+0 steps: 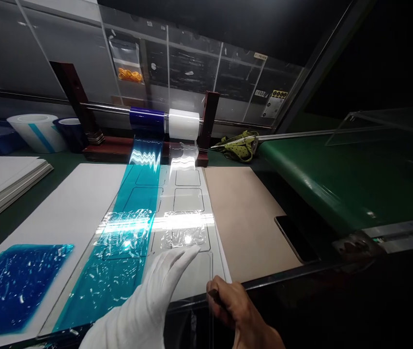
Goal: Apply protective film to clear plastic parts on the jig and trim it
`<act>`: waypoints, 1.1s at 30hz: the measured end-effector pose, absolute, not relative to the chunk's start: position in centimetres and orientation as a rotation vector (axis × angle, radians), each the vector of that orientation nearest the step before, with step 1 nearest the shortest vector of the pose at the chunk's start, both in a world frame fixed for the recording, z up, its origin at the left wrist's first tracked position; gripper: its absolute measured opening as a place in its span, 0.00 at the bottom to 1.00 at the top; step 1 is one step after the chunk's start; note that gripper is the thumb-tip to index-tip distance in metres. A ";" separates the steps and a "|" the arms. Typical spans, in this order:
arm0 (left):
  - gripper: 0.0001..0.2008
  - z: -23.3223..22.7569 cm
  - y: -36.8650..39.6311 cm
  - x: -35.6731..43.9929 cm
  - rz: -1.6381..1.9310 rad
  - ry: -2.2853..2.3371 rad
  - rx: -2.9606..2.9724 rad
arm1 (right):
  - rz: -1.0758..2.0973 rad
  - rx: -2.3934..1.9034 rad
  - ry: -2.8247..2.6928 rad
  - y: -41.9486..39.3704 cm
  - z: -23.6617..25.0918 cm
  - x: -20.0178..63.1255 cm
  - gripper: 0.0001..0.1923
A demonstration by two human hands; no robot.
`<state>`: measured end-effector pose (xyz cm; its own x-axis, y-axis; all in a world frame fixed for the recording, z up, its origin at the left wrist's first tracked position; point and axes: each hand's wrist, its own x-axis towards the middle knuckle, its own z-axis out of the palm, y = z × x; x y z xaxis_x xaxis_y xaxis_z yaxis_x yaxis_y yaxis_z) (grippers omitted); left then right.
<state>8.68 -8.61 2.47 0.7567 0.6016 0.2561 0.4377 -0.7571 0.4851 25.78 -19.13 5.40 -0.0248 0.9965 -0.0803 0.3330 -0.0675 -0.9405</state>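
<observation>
My left hand (162, 278), in a white glove, has its fingers stretched out over the lower part of the clear film (186, 237). Whether it presses on the film or hovers just above cannot be made out. My bare right hand (237, 308) is closed at the table's front edge, around a small dark tool (216, 296) that is mostly hidden; the film's edge runs close by the fingers. Blue film (135, 194) lies beside the clear film. Both strips run down from a blue roll (147, 120) and a white roll (184, 123) over a sheet with dark rounded outlines.
The rolls hang on a metal rod between dark red wooden posts (211, 114). Blue film pieces (21, 291) lie at left, near stacked sheets (6, 194) and spare rolls (35, 131). A phone (295, 237) rests on brown board (244, 218), left of a green conveyor belt (329, 179).
</observation>
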 end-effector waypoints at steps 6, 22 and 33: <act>0.34 2.8 -8.1 9.7 0.550 0.730 2.581 | 1.070 -1.441 -1.424 -19.2 4.8 27.0 0.36; 0.52 4.1 -8.9 10.6 0.508 0.526 2.396 | 0.921 -1.371 -1.457 -20.1 1.4 27.8 0.35; 0.53 5.0 -8.5 10.4 0.554 0.595 2.619 | 0.557 -1.360 -1.427 -20.7 0.5 27.5 0.31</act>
